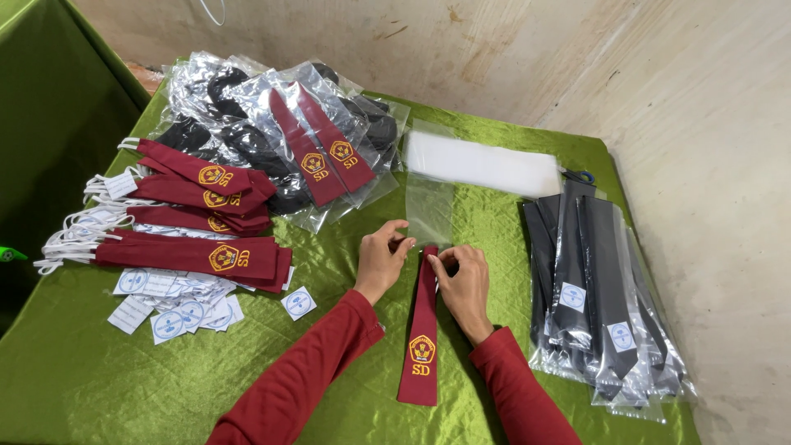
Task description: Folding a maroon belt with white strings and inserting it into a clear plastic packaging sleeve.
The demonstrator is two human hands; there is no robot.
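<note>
Maroon sleeves cover both forearms, which enter from the bottom edge and converge toward the middle of the green cloth (329, 387). The left hand (381, 257) lies palm-down with the wrist bent slightly inward, its fingers curled and its fingertips pinching the lower edge of a clear sleeve (430, 206). The right hand (463, 276) is arched over the upper end of a maroon tie (423, 330), fingers bent and closed on that end beside the mouth of the sleeve. The tie lies flat between the two forearms, its long axis running almost straight away from the person with a slight lean to the right at the far end; its pointed tip with the yellow emblem points toward the person, its narrow end toward the sleeve. The sleeve continues the same line away from the hands, its far end near a white stack (486, 165) of flat bags. On the left lie loose maroon ties (194, 251) with white elastic loops, and paper labels (177, 309) below them. Bagged ties (288, 124) are piled at the far left. Bagged grey ties (597, 288) lie in a row on the right.
</note>
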